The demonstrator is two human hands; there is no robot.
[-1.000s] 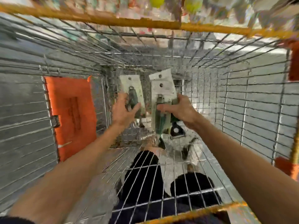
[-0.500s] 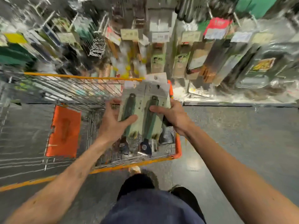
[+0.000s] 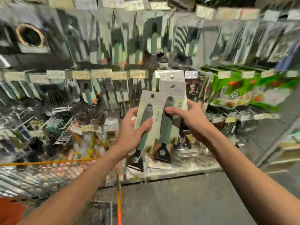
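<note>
I hold up several carded scrapers with green handles and black blades in front of a shop wall. My left hand (image 3: 129,127) grips the left scraper pack (image 3: 144,125), thumb across its handle. My right hand (image 3: 188,120) grips the right scraper pack (image 3: 167,127), fingers over the handle, with more cards (image 3: 173,85) stacked behind it. The two packs sit side by side, edges overlapping. Their blades hang below the cards.
A display wall of hanging packaged tools (image 3: 113,54) fills the view, heavily blurred. Green boxes (image 3: 243,88) sit on a shelf at the right. The wire shopping cart with an orange rim (image 3: 48,162) lies at the lower left. Grey floor (image 3: 186,200) spreads below.
Both hands have lifted the scraper packs out of the cart and up in front of the shelves. The view has swung up from the cart to the display wall.
</note>
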